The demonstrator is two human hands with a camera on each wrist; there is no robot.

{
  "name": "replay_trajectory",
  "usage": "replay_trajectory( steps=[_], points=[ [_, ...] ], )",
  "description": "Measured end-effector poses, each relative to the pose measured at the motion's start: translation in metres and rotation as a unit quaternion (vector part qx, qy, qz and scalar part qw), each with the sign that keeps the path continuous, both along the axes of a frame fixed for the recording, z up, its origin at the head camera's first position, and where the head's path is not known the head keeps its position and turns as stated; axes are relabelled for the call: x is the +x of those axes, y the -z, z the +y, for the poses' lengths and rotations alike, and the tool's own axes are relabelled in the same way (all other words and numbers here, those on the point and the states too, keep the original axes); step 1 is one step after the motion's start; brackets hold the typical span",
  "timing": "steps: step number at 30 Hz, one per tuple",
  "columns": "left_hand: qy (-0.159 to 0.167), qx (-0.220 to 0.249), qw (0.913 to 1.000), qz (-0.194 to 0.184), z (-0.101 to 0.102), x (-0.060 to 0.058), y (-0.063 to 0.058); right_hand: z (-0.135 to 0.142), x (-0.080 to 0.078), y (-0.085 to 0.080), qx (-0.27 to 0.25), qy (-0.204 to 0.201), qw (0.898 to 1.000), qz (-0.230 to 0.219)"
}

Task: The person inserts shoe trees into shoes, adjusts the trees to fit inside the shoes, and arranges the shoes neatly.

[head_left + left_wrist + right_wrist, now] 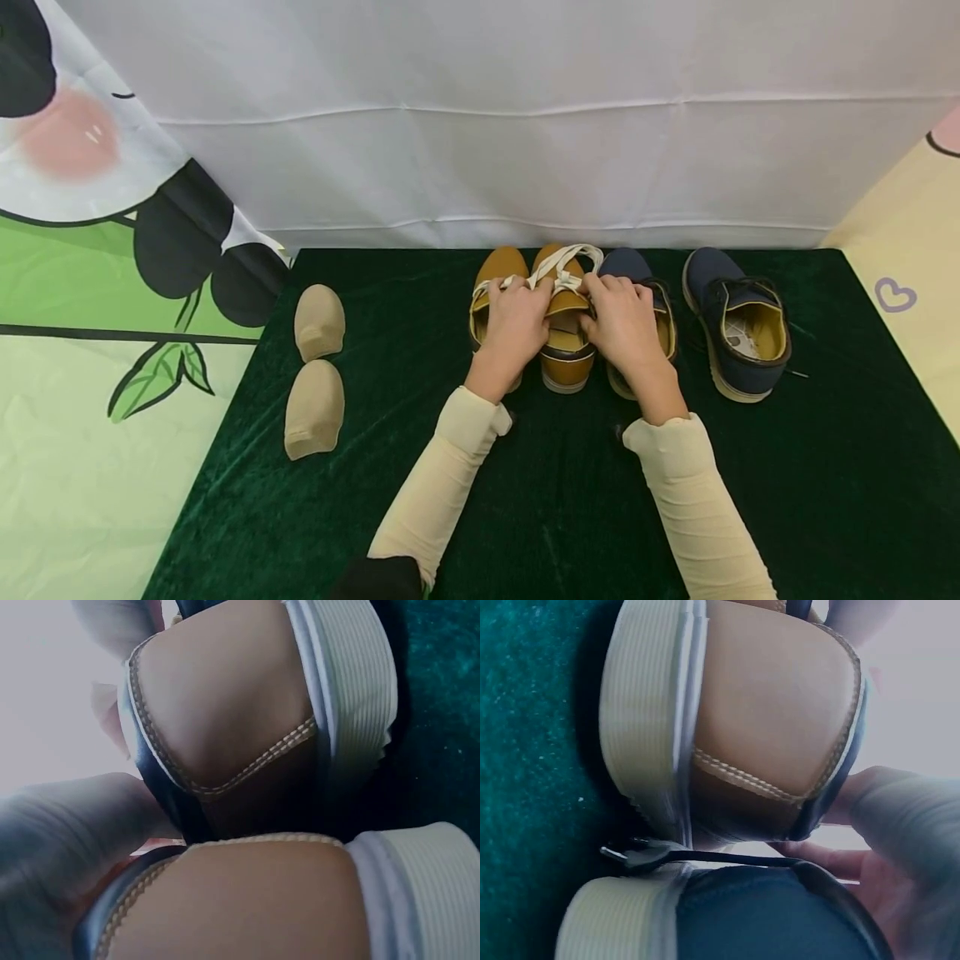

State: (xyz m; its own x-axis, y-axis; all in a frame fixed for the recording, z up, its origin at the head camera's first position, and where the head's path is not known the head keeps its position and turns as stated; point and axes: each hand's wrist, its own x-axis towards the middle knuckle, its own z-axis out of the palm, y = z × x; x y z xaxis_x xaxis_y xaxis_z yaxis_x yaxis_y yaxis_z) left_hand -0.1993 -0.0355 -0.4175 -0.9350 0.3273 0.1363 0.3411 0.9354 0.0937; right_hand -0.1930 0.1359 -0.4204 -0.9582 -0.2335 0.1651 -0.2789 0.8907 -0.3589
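Two tan shoes stand side by side on the green cloth, toes away from me. White laces (pixel 577 252) loop over the toe of the right tan shoe (pixel 566 367). At that shoe's left side, my left hand (pixel 513 321) grips with its thumb by the collar; it also covers part of the left tan shoe (pixel 501 265). My right hand (pixel 626 325) holds the opposite side of the right tan shoe. In the right wrist view its fingers reach between the tan heel (pixel 772 705) and a navy shoe (pixel 742 915). Some fingertips are hidden.
Another navy shoe (pixel 738 325) stands at the right, a dark lace end beside its heel. Two beige rounded forms (pixel 315 408) lie on the left of the green cloth (pixel 555 500). A white fabric backdrop (pixel 487 167) rises directly behind the shoes.
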Motion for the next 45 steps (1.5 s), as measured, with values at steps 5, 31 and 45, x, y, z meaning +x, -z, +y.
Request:
replay_trajectory(
  steps=[5,31,45],
  points=[
    [-0.005,0.002,0.9999,-0.01,0.001,0.0,0.0,0.0,0.001,0.002,-0.001,-0.004,1.0,-0.009],
    [-0.065,-0.074,0.995,-0.017,0.017,0.0,-0.001,-0.009,0.001,0.005,-0.039,0.037,0.998,0.024],
    [-0.09,-0.072,0.9933,-0.01,0.022,0.001,-0.001,-0.01,0.002,0.009,-0.054,0.051,0.997,0.034]
  ],
)
